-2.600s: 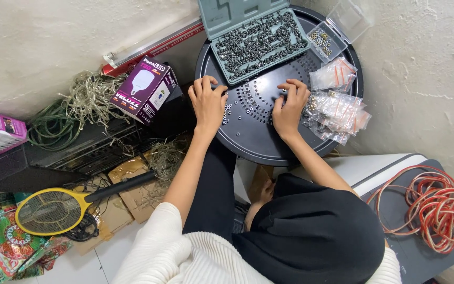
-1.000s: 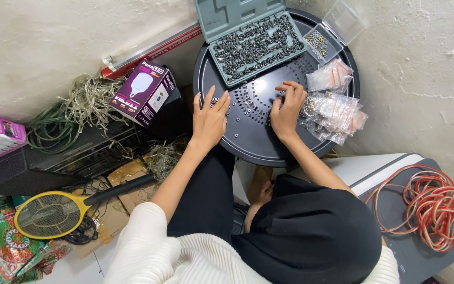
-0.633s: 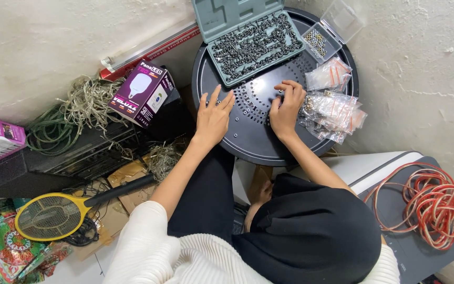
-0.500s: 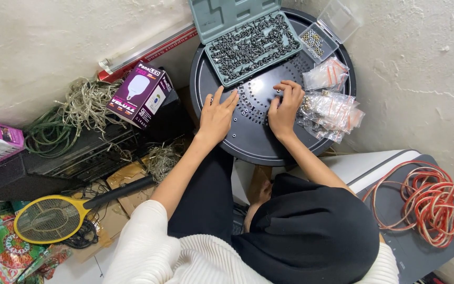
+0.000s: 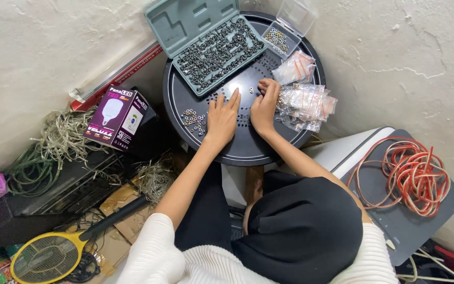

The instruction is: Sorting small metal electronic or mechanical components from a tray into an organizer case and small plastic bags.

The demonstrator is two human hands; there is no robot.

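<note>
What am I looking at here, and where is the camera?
There is no machine: a person works with two bare hands, and the one picture looks straight down on them from above.

Both hands rest on a round dark tray. The left hand lies flat, palm down, beside a small pile of nuts. The right hand is curled, its fingers at a few loose small parts; whether it holds one is too small to tell.

Also on the tray: an open grey case full of dark screws, a small clear box of parts, and clear plastic bags.

Around it lie a bulb box, tangled wires, a yellow racket-shaped swatter and a coil of red cable.
</note>
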